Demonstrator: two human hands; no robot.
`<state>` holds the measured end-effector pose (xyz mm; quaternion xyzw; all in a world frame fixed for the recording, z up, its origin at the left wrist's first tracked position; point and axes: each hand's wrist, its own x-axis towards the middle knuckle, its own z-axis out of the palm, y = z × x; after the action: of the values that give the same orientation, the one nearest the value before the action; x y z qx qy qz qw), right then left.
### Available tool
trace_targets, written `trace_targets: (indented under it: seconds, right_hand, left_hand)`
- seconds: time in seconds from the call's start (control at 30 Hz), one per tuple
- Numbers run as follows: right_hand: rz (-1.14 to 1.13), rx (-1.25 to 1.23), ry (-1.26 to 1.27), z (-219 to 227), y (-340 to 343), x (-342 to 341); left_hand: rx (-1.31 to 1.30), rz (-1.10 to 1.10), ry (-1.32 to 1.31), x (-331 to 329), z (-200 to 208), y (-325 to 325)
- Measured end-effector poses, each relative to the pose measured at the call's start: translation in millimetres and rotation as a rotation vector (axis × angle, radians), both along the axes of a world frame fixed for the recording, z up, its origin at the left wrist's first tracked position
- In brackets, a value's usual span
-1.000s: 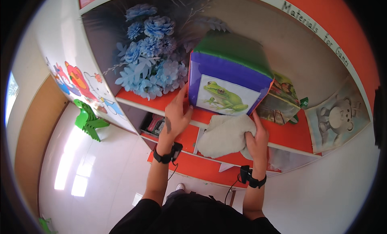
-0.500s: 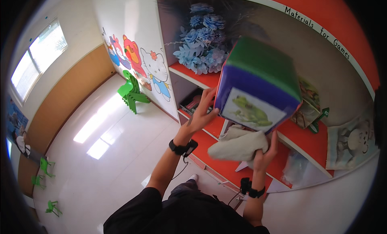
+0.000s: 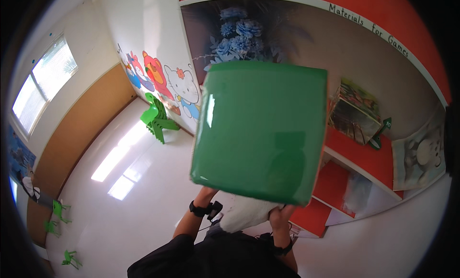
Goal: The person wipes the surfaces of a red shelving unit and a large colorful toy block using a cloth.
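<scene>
A big padded cube (image 3: 261,134) is held up close in front of me, its plain green face filling the middle of the view. My left hand (image 3: 207,193) supports it from the lower left, with the fingers hidden behind the cube. At the cube's lower right edge, my right hand (image 3: 281,215) grips a folded off-white cloth (image 3: 247,213) beneath it. The right fingers are partly covered by the cube and cloth. Both wrists wear black bands.
Behind the cube stands a red and white shelf unit (image 3: 359,158). It bears blue artificial flowers (image 3: 242,31), a picture-covered box (image 3: 357,110) and a bear-print sheet (image 3: 421,158). Green stacked chairs (image 3: 158,117) stand by the wall left, with small green chairs (image 3: 58,211) farther off.
The cube has come away from the shelf toward me and tipped, so its green face shows instead of the purple one with the frog picture. Both hands moved back with it and the cloth.
</scene>
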<state>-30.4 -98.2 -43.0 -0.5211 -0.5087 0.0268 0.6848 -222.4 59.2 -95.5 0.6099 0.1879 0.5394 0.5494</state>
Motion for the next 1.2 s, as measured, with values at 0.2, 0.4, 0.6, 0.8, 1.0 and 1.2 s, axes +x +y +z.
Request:
trace_targets:
  seconds: [0.2, 0.4, 0.6, 0.8, 1.0, 1.2]
  right_hand:
    - [0.024, 0.162, -0.387, 53, 4, -40]
    - [-0.061, 0.102, -0.435, 42, 30, -95]
    - [0.042, 0.084, -0.516, 29, 69, -142]
    - [0.092, 0.196, -0.146, 1, 111, -171]
    - [0.039, 0.064, -0.140, 3, 111, -164]
    - [-0.003, -0.074, -0.037, -31, 108, -143]
  left_hand:
    - [0.043, 0.120, 0.054, -44, 25, 41]
    - [0.288, 0.261, 0.182, -104, 51, 42]
    - [-0.106, 0.188, 0.087, -143, 11, 82]
    - [0.398, 0.393, 0.025, -153, 26, 91]
    - [0.627, 0.492, 0.006, -146, 58, 108]
    - [0.419, 0.516, 0.095, -147, 50, 96]
